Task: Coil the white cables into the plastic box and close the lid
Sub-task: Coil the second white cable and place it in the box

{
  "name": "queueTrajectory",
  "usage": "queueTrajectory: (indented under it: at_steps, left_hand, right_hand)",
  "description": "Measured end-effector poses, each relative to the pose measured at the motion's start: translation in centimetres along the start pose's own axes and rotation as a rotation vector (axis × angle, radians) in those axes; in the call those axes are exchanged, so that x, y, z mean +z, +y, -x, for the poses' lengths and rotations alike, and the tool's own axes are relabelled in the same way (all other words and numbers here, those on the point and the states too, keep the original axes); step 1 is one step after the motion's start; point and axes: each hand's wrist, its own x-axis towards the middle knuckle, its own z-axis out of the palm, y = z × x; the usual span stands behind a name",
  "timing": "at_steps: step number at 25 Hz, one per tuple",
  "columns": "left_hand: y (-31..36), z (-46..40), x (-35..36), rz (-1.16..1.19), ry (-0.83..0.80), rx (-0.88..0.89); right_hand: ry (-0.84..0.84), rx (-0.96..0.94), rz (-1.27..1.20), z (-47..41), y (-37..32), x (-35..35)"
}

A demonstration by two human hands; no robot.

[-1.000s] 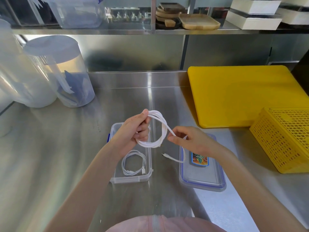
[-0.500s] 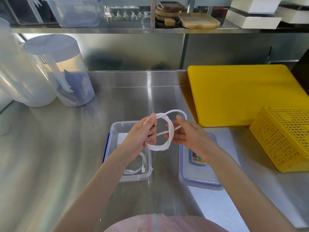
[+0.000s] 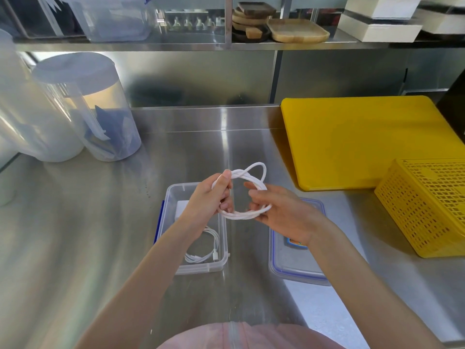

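A: Report the layout, largest item first.

B: I see the stainless steel worktop (image 3: 100, 222). On it, the clear rectangular plastic box (image 3: 221, 248) holds one coiled white cable (image 3: 201, 255); its blue-rimmed clear lid (image 3: 297, 270) lies just right of it.

A: Grip status?

B: Above the box, my left hand (image 3: 208, 197) pinches the second white cable coil (image 3: 241, 215). My right hand's (image 3: 284, 215) fingers curl round its opposite side.

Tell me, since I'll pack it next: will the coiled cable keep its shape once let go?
Probably not fully. The cable is thin and floppy, and one loop already lifts off the bundle. It looks light, held by the left hand and right hand. The box walls should likely contain it.
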Motion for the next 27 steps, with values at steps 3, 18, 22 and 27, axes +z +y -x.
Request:
queueTrajectory:
  at_steps: [3, 18, 22, 27]
  left_hand:
    - [0.0, -0.1, -0.3, 0.054, 0.020, 0.003]
    - [0.2, -1.0, -2.3, 0.412, 0.172, 0.020]
    - [0.5, -0.9, -1.9, 0.568, 0.179, -0.006]
    - [1.1, -0.5, -0.5, 0.822, 0.118, -0.114]
  right_hand:
    - [0.067, -0.078, 0.096, 0.1, 0.2, 0.1]
    - [0.369, -0.267, 0.383, 0.8, -0.8, -2.0]
    - [0.364, -0.240, 0.426, 0.8, -0.6, -1.9]
    - [0.226, -0.151, 0.515, 0.6, 0.3, -0.8]
